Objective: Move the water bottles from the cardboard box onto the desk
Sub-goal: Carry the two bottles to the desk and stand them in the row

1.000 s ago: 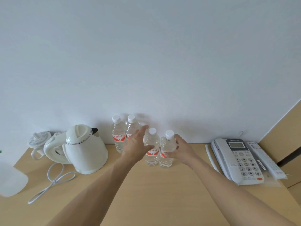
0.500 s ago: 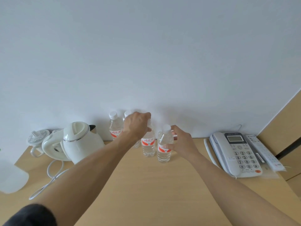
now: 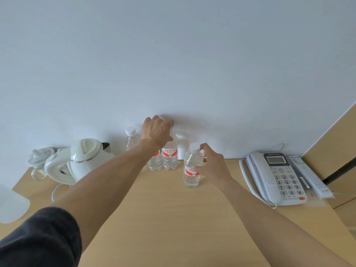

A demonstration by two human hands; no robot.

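Against the white wall (image 3: 173, 54), the light wooden desk (image 3: 173, 218) holds everything in view. At its left end stands a white electric kettle (image 3: 84, 160), with a small lidded white cup (image 3: 39, 160) behind it. At the right end lie a corded desk phone (image 3: 277, 176) and a white remote control (image 3: 310, 176) just beside it. 4 water bottles stand upright near the wall. The left hand (image 3: 156, 133) grips the top of the back bottle with the red label (image 3: 170, 157), fingers curled over its cap. The right hand (image 3: 210, 162) curls around the front bottle (image 3: 191, 168), which stands apart from the other 3. The leftmost bottle (image 3: 131, 139) shows its white cap.
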